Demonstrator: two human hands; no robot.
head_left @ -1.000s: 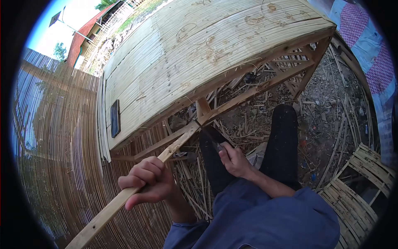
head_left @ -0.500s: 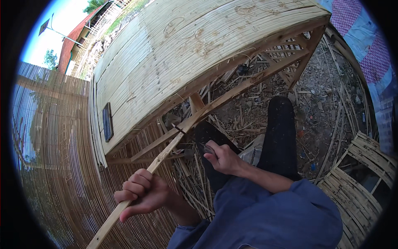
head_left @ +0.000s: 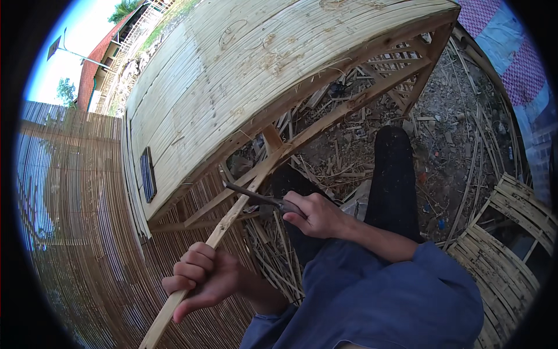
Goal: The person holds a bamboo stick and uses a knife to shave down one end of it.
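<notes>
My left hand point(head_left: 204, 276) is closed around a long pale wooden strip point(head_left: 231, 216), probably bamboo, which slants from the lower left up toward the table's lower rail. My right hand point(head_left: 317, 215) grips the handle of a knife point(head_left: 251, 194). Its long dark blade lies across the strip, a little beyond my left hand. Just beyond rises a bamboo-slat table point(head_left: 192, 116) with thin curled shavings point(head_left: 273, 58) scattered on top. The strip's far end overlaps the rail, so I cannot tell exactly where it stops.
A dark flat rectangular object point(head_left: 148, 174) lies at the tabletop's left edge. Wood scraps point(head_left: 343, 166) litter the ground below. A bamboo screen point(head_left: 75, 192) stands at left, a slatted bamboo piece point(head_left: 494, 262) at right. My knees are under the table's front.
The knife's blade has swung from nearly end-on to broadside across the strip, its tip now farther left. Both hands keep their grips; the view has shifted slightly.
</notes>
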